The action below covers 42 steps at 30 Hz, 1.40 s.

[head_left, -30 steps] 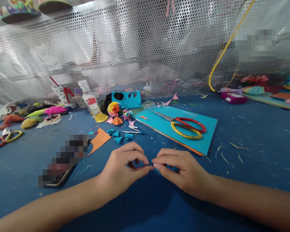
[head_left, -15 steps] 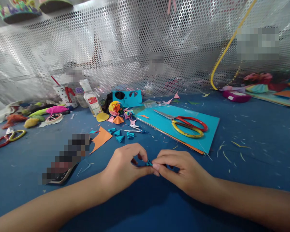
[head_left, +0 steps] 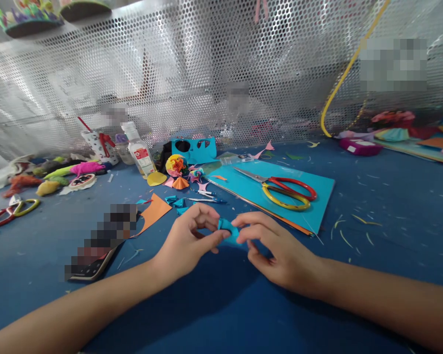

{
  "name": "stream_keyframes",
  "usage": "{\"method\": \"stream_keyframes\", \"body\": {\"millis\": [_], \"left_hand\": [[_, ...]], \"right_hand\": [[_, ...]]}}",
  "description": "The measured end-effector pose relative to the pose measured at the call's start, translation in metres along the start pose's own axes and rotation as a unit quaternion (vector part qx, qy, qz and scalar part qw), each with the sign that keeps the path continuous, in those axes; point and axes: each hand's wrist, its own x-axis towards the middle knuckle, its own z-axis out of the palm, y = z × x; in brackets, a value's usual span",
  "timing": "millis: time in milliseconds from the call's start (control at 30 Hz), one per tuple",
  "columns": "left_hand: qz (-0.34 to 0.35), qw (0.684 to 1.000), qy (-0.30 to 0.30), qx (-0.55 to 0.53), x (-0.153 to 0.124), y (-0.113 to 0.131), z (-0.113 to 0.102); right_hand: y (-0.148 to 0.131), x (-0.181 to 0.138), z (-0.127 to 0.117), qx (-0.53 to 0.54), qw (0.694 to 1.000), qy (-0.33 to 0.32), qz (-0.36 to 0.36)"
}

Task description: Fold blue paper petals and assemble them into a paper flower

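A small folded piece of blue paper is pinched between both my hands just above the blue table. My left hand grips its left side with thumb and fingers. On the other side, my right hand holds it with thumb and forefinger. A few similar folded blue pieces lie just beyond my left hand, next to an orange paper scrap.
Red and yellow scissors lie on a blue paper sheet ahead. A phone lies at the left, with a glue bottle, a cup and a second pair of scissors farther left. Perforated metal screen closes the back.
Both hands have lifted slightly off the table and the blue paper piece now shows more openly between the fingertips; before it was almost hidden, pressed low between them.
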Motion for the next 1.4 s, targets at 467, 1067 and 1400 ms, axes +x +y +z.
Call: {"method": "stream_keyframes", "body": {"millis": [467,1067,1400], "left_hand": [[0.164,0.963,-0.05,0.21,-0.006,0.003,-0.006],[0.074,0.93,-0.127,0.337,-0.001,-0.011,-0.003],[0.095,0.922,-0.15,0.344,0.001,-0.015,-0.008]], "right_hand": [[-0.002,0.006,-0.002,0.101,0.986,0.009,0.134],[0.003,0.005,0.006,0.025,0.974,-0.17,0.15],[0.006,0.004,0.004,0.022,0.977,-0.18,0.111]]}}
